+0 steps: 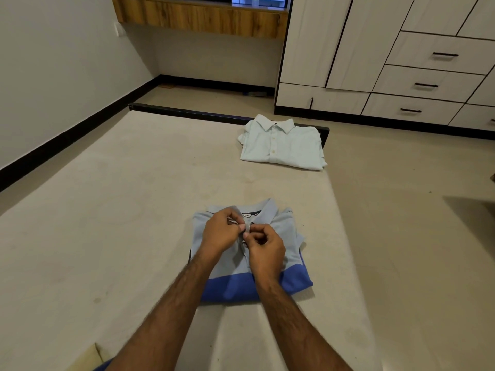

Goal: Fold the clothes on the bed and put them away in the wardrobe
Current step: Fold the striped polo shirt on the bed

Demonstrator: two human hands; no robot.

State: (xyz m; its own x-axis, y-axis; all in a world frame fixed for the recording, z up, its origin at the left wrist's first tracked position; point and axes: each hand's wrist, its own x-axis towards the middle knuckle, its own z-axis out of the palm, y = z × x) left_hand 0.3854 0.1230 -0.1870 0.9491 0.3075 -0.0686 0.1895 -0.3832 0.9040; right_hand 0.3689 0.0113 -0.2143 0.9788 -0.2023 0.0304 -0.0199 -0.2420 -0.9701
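Bed [134, 210] seen bare, wardrobe [401, 62] beyond far right corner, doors shut. Pale green shirt [281, 145] laid folded at far right edge of bed. Folded blue polo [284, 236] laid near. Polo placket pinched by left hand [219, 234] and right hand [265, 250], fingers closed on fabric, hands touching.

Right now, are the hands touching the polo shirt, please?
Touching: the head view shows both the left hand and right hand pinching the polo shirt placket.
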